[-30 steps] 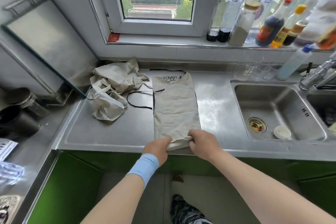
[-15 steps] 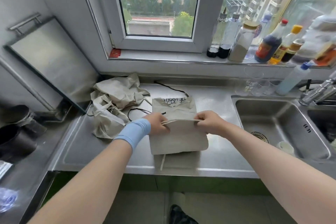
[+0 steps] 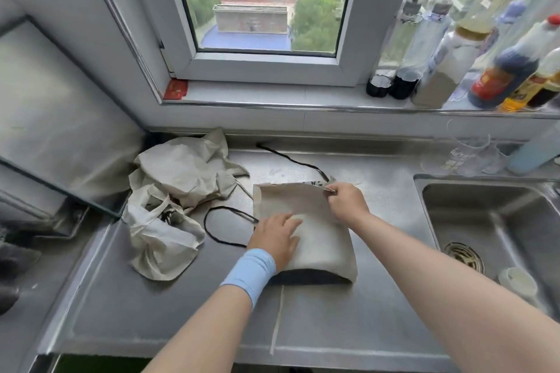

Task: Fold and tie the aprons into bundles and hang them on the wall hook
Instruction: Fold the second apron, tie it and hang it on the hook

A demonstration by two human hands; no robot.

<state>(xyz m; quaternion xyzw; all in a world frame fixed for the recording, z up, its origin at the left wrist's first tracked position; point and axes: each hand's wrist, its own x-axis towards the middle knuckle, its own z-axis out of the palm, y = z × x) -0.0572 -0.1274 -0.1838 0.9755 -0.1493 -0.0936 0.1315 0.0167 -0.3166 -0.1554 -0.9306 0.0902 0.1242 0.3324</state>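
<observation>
Crumpled beige cloth aprons (image 3: 178, 191) lie heaped just left of the folded beige apron (image 3: 309, 221) on the steel tabletop (image 3: 151, 312), a steel sink (image 3: 497, 221) to its right. Left hand (image 3: 277, 239) presses flat and spread on the folded apron; right hand (image 3: 345, 201) pinches its far corner.

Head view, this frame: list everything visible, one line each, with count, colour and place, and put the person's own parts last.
folded apron: 1, beige, counter centre, under both hands
black strap: 1 loop, left of the folded apron; another runs back toward the wall
pale tie: 1, off-white, trailing from the fold to the counter's front edge
crumpled aprons: a beige heap, count unclear, counter left
counter: 1, steel
sink: 1, steel, right, with a small white cup by the drain
bottles: several, clear, dark and amber, windowsill right
red tag: 1, sill left
left hand: flat on the apron, blue wristband
right hand: pinching the apron's far right corner
</observation>
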